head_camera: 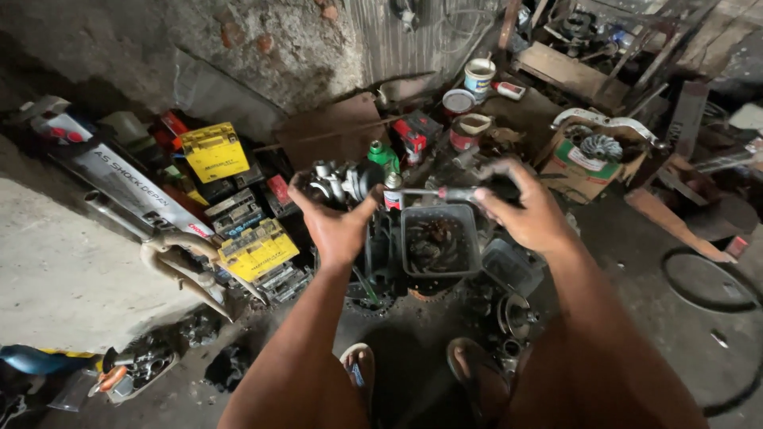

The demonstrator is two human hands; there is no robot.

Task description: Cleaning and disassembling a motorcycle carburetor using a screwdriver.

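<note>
Fingers of the left hand [335, 226] are curling up around a grey metal engine part [343, 181], gripping it from below. Fingers of the right hand [524, 208] are wrapping tight around a screwdriver [445, 193], its tip touching that part. Below both hands, a grey plastic tub [439, 242] of greasy pieces is sitting on the floor [63, 270].

yellow boxes: two flat yellow-topped packages are lying left of the hands, one [212, 151] near the wall, one [257, 248] nearer.
long sign: a grey-white lettered panel [127, 184] is leaning at far left.
cardboard carton: an open box [579, 168] with a green-and-red label is sitting at right.
tins: labelled round tins [479, 77] are standing by the back wall.
</note>
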